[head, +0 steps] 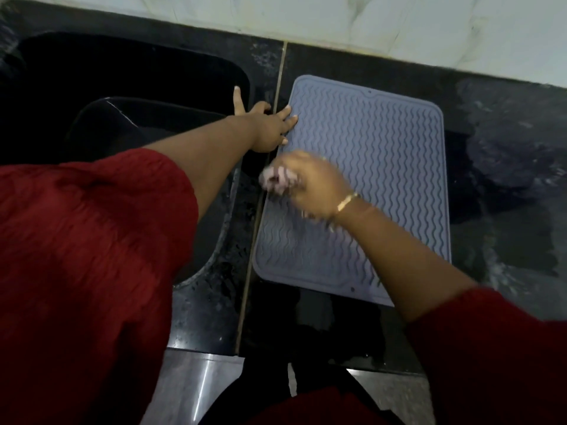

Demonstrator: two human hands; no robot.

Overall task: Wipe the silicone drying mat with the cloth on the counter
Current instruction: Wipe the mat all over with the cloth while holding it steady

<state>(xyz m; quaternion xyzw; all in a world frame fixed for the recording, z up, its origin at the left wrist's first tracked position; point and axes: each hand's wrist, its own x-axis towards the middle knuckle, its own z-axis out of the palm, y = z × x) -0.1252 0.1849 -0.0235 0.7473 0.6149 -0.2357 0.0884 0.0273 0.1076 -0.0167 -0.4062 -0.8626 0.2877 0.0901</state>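
A grey-blue silicone drying mat [377, 167] with wavy ridges lies flat on the black counter [506, 210]. My left hand [267, 127] rests with spread fingers at the mat's far left edge, fingertips on the mat, holding nothing. My right hand [310, 182], blurred with motion, is closed around a small pale cloth [276, 179] and sits over the mat's left side near the middle. A gold bracelet is on that wrist. The right forearm hides the mat's near right corner.
A black sink [129, 96] lies to the left of the mat, past a thin brass seam [270, 167] in the counter. A pale tiled wall [399, 23] runs along the back. The counter's front edge [306, 357] is near my body.
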